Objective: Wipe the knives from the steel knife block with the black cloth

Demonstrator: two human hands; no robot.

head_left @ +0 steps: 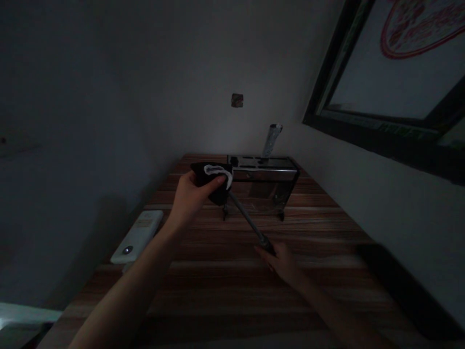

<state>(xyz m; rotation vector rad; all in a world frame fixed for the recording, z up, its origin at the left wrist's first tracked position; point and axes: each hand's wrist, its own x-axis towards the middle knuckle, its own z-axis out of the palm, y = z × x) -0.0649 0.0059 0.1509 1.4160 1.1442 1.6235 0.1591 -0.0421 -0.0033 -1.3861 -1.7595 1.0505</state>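
Note:
My left hand (192, 194) is closed around a black, flat-sided piece (219, 196), thumb in front. A crumpled white strip (218, 169), perhaps cloth or tissue, lies against its face under my thumb. Lower right, my right hand (279, 261) is wrapped round the dark handle of a thin grey rod (247, 215). The rod slants up to the black piece; whether they are joined is hidden. Just behind stands a slim box-shaped appliance (265, 175) with a shiny metal top, slots and a see-through front, on small black feet.
A silvery wrapped tube (271, 139) rises behind the appliance. On the striped wooden tabletop (218, 276), a white oblong device (140, 235) with a round metallic button lies left, and a long black object (403, 288) right. A dark-framed picture (378, 131) hangs on the right wall.

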